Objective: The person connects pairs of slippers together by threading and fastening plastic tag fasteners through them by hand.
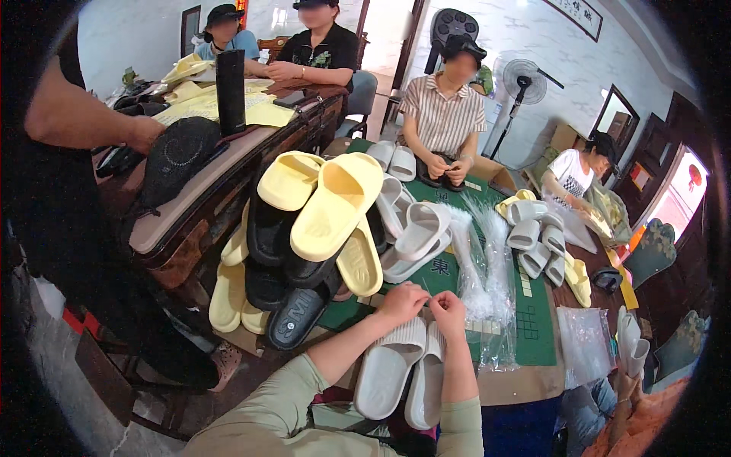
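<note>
Just above a pair of grey slide sandals (391, 375), my left hand (405, 301) and my right hand (448, 311) come close together with fingertips pinched. A thin pale strand (426, 289) shows between them; its ends are hidden by my fingers. The sandals hang side by side at the table's near edge, below my hands, their ribbed straps partly covered by my wrists. Beyond my right hand lie clear plastic bags (499, 263) with bundles of fine white strands.
A tall pile of yellow slides (339, 206) and black slides (303, 316) stands left of my hands. More grey slides (423, 231) lie ahead on the green mat (533, 335). Flat clear bags (585, 346) lie right. Several people work around the tables.
</note>
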### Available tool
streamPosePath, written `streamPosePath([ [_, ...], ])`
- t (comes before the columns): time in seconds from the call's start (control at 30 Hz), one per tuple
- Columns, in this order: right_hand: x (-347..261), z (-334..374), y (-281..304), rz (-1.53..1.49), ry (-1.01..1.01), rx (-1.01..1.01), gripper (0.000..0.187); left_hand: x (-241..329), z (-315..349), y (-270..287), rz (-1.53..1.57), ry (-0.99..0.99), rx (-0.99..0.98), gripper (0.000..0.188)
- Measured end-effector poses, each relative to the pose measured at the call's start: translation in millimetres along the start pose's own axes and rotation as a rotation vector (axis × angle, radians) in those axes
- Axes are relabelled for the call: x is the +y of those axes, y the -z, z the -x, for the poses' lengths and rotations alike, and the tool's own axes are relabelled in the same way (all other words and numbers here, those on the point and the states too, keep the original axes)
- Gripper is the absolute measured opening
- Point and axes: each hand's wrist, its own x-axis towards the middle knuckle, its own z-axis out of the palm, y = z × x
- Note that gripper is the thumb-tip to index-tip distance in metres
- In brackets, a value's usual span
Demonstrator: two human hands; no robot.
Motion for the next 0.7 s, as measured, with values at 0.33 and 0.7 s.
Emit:
streamPosePath([
  [0.33,9.7,-4.2,0.4,0.116,0.059,0.045,0.014,5.0,-6.9,6.5,-0.016,0.014,0.073,0.011],
  [0.7,-13.1,4.9,0.9,0.158,0.051,0.046,0.017,6.1,-7.8,14.4,-0.047,0.040,-0.042,0.015],
])
